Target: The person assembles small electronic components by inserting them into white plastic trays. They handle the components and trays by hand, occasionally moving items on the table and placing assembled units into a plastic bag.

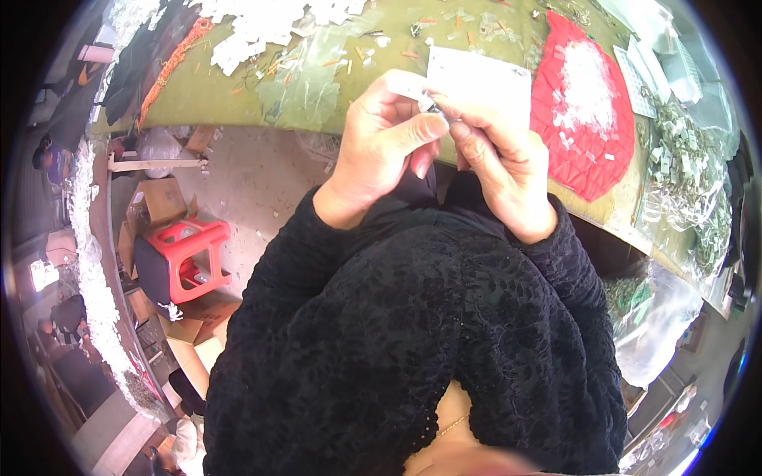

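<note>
Both hands meet over the near edge of a table covered in olive-green cloth. Left hand pinches a small whitish-grey piece between thumb and forefinger; right hand closes on its other side, fingertips nearly touching the left thumb. Exact shape of the piece: too small to tell.

Progress, as judged: one piece in hand, apparently mid-handling; plenty of small parts lie about. Loose white pieces spread across the far left of the table. A dense heap of small green and whitish pieces lies at the right, perhaps finished work; cannot confirm. No count possible.

Containers: red quilted cloth, right of the hands, serves as a mat for a mound of tiny clear-white bits. Clear plastic bag below the table's right edge, something green showing inside. Two brown cardboard boxes on the left, one upper, one lower, flaps open; contents not readable.
</note>
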{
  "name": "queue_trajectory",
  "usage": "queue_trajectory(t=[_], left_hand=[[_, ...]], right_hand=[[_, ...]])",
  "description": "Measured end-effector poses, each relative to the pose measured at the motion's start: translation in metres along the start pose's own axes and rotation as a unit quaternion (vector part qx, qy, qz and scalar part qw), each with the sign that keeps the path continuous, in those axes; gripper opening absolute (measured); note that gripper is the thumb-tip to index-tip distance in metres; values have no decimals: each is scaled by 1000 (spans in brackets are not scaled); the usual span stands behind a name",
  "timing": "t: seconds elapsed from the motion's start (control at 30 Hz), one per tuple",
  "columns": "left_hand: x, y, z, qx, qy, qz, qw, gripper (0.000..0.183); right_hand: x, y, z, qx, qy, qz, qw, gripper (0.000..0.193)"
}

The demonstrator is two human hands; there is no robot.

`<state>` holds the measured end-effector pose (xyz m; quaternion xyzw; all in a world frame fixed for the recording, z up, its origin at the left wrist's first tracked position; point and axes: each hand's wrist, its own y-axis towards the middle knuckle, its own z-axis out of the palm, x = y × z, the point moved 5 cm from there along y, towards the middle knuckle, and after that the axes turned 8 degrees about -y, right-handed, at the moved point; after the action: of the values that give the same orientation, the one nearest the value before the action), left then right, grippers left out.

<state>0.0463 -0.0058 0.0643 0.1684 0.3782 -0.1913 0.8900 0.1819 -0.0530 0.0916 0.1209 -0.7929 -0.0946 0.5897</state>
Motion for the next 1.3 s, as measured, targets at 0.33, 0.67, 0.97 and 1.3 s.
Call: queue_trajectory(t=[0.33, 0.67, 0.97, 1.3], left_hand=[[19, -3, 8, -103, -103, -51, 988, 18], [15, -7, 12, -139, 35, -28, 989, 16], [24, -9, 0, -101, -149, -132, 975, 22], [33, -11, -10, -88, -323, -168, 927, 27]], right_hand=[[-3, -4, -4, -135, -112, 1, 984, 11], [-1, -2, -9, -89, -160, 20, 983, 10], [-22, 0, 0, -61, -16, 110, 992, 11], [-22, -2, 15, -14, 167, 179, 969, 13]])
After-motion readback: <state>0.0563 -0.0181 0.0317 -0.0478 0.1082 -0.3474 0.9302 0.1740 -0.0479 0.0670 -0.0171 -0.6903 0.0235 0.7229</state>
